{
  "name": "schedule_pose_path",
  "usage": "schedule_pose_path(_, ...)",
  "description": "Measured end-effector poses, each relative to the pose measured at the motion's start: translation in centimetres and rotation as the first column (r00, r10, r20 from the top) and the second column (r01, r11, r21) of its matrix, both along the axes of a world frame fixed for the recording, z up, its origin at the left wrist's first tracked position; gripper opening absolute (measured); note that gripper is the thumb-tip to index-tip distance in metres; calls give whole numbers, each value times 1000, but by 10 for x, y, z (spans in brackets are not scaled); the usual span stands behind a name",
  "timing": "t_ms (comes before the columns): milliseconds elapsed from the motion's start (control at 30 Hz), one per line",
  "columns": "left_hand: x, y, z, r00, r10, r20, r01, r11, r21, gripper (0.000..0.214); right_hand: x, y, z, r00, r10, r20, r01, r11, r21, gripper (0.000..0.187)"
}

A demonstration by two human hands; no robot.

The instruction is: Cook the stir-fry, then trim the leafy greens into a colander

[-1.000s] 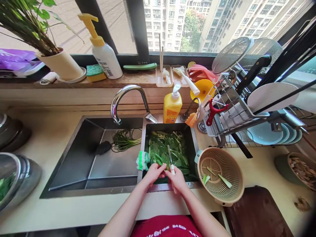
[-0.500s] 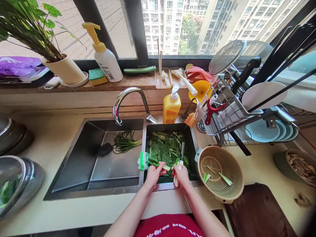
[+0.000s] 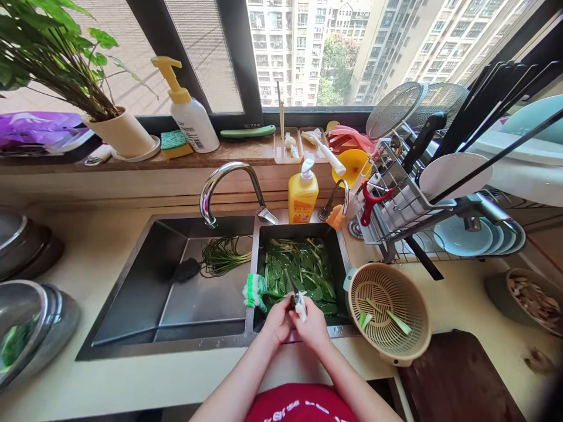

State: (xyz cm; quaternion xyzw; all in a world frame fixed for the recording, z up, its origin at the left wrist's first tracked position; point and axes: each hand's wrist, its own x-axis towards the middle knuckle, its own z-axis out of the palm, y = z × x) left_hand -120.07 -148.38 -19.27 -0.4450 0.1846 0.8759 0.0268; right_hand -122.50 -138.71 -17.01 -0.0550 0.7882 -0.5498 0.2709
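My left hand is closed on a leafy green stalk, whose dark leaf sticks out to the left over the sink's edge. In my right hand is a small knife with a white handle, its thin blade pointing up and away from me. Both hands meet above the front rim of the right basin, and the stalk's cut end is hidden between the fingers. Below them, many loose green leaves lie in water in the right basin.
A beige colander with a few stem pieces stands to the right, near a dark cutting board. Long thin greens lie in the left basin. A green-and-white scrubber sits on the divider. Behind are a faucet and yellow bottle.
My hands have come together, with the right moving left toward the stalk. The knife blade, nearly upright before, now tilts to the left. The view has shifted slightly.
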Motion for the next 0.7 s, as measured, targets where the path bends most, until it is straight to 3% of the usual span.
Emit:
schedule_pose_path(100, -2, -1, 4, 1000, 21, -1, -21, 997, 69, 8, 1, 9, 8, 988, 74, -135, -63, 995, 80, 15)
schedule_pose_path(200, -2, -3, 14, 992, -82, -99, 88, 995, 54, 16, -5, 22, 17, 981, -68, -184, 92, 988, 121, 20)
schedule_pose_path(300, -1, 1, 27, 960, -222, -172, 224, 975, -12, 22, -16, 32, 25, 987, -113, -115, 116, 993, 18, 25)
schedule_pose_path(400, 0, 5, 36, 918, -327, -222, 321, 945, -62, 23, -22, 37, 32, 995, -78, -59, 67, 983, -172, 18)
schedule_pose_path(467, 0, 6, 40, 904, -365, -224, 354, 931, -88, 25, -22, 40, 36, 993, -99, -61, 82, 970, -230, 15)
schedule_pose_path(700, -10, 11, 59, 886, -400, -234, 357, 911, -205, 26, -29, 61, 58, 970, -240, -42, 228, 954, -193, 28)
